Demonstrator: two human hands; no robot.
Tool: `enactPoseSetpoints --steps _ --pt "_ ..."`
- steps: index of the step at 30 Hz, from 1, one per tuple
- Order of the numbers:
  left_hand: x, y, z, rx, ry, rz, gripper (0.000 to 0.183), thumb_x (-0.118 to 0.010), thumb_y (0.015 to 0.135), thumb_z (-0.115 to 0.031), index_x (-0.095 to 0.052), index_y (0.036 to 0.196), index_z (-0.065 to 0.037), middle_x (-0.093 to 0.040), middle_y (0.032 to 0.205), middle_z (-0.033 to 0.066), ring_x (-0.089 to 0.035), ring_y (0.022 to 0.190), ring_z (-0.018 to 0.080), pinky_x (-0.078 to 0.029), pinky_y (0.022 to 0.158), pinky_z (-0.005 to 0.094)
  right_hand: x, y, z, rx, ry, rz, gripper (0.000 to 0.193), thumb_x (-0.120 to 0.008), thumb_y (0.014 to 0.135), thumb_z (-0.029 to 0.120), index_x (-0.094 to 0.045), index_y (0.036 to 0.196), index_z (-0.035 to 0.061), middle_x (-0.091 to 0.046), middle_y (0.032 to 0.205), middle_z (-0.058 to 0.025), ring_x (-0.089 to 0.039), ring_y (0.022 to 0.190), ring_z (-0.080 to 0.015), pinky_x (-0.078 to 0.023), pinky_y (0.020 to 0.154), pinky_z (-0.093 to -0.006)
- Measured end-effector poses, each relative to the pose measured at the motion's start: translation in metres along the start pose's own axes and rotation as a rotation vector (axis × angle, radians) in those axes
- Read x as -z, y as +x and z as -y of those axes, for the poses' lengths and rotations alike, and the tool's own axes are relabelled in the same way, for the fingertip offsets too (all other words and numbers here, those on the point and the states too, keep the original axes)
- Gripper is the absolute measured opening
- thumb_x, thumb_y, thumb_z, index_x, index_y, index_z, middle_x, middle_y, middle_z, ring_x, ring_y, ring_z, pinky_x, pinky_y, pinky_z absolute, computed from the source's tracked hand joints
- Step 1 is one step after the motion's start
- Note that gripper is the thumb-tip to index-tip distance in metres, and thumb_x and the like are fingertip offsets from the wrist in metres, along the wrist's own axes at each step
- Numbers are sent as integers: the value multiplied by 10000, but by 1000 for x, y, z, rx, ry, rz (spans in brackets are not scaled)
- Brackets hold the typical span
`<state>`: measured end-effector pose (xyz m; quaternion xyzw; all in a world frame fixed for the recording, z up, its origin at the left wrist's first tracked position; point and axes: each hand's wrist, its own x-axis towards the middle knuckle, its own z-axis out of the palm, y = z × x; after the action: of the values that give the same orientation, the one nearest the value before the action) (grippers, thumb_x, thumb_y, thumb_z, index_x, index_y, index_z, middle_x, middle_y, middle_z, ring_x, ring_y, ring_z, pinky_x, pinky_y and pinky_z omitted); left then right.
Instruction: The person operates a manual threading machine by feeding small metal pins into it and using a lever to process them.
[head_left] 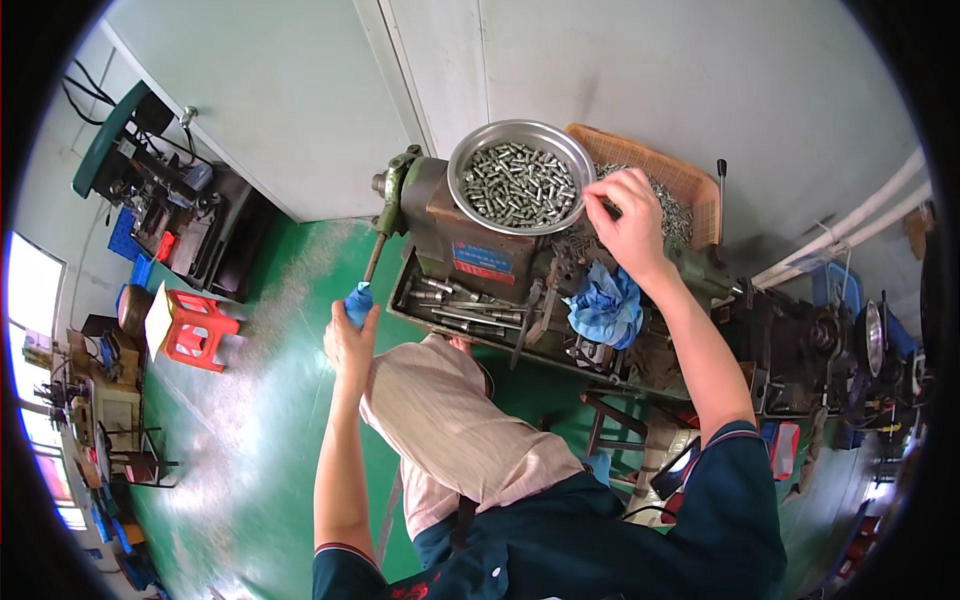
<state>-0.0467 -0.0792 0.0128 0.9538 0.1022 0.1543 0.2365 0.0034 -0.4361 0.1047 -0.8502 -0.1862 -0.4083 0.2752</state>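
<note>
My left hand point(347, 343) is closed round the blue-wrapped grip point(358, 303) of a metal lever point(376, 258) that hangs from the left end of a green bench machine point(428, 240). My right hand point(630, 222) hovers at the right rim of a round steel bowl point(462, 205), thumb and fingers pinched together; whatever they may hold is too small to make out. Many short metal pins point(518, 185) fill the bowl, which rests on top of the machine. Behind my right hand, an orange plastic basket point(615, 148) contains more small metal parts point(672, 208).
A crumpled blue cloth point(606, 308) lies on the machine below my right hand. Rods and tools point(475, 312) lie in the tray along its front. A red stool point(195, 330) stands on the green floor to the left, near another machine point(165, 195). Further machinery point(810, 345) is at right.
</note>
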Motion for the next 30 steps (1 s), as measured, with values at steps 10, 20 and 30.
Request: enactPoseSetpoints --steps 10,20,30 --pt "-2 3 -3 72 146 26 431 -638 663 -385 -447 787 -19 -565 675 197 -548 644 376 -429 561 432 -44 45 -14 89 -206 520 18 -580 619 72 -578 606 61 -545 664 -47 -491 755 -221 -400 681 -340" --pt "0 2 -6 76 70 -23 393 -649 646 -353 -468 748 -20 -555 668 211 -533 671 399 -415 586 449 -57 53 -17 -29 -301 681 65 -568 605 36 -604 612 89 -589 709 -47 -497 843 -214 -382 725 -351" --pt "-6 0 -2 12 87 -47 406 -652 643 -358 -457 758 -21 -550 640 218 -536 645 399 -415 570 453 -29 62 -36 -323 243 505 131 -606 582 135 -562 679 60 -583 665 -79 -561 642 -207 -446 579 -302"
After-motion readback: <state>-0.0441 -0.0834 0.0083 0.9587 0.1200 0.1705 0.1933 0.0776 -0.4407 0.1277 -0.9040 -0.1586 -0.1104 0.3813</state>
